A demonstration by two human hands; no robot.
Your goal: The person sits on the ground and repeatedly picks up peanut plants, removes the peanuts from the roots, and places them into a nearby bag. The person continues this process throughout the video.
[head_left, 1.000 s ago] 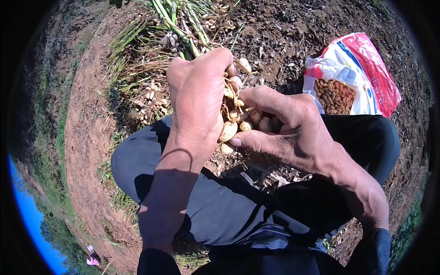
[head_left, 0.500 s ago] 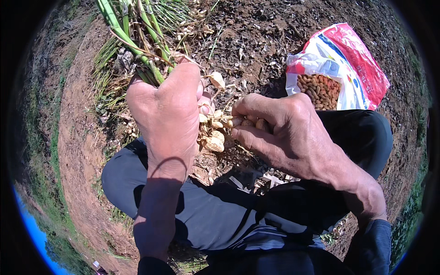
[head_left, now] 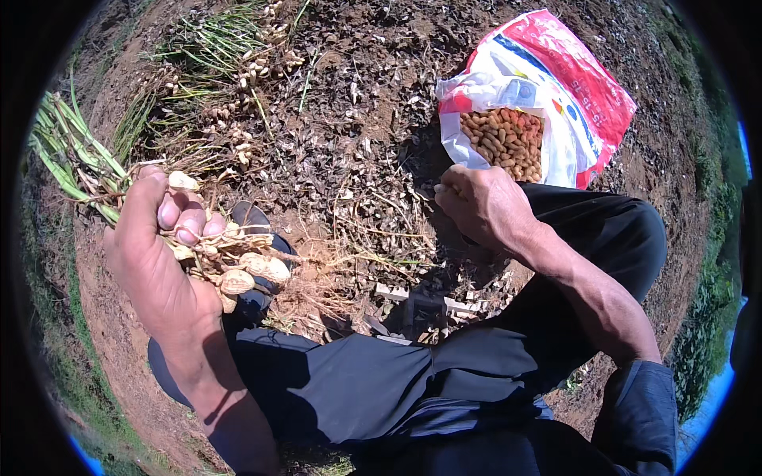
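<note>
My left hand is wrapped round the stems of an uprooted peanut plant. The green stalks stick out to the upper left, while pale unshelled peanuts and thin roots hang out to the right of my palm. Curled into a closed grip, my right hand is just below the mouth of a bag. A bit of pale peanut shows at its fingers; most of what it holds is hidden. That white, red and blue plastic bag lies open with a heap of peanuts inside.
More pulled peanut plants lie on the soil at the far left, with pods on them. Dry leaves litter the ground ahead. My bent legs in dark trousers take up the near side.
My hands have moved apart. The left has gone left and tilted with the peanut plant, turning its pods into view; the right has pulled away from the pods toward the bag.
</note>
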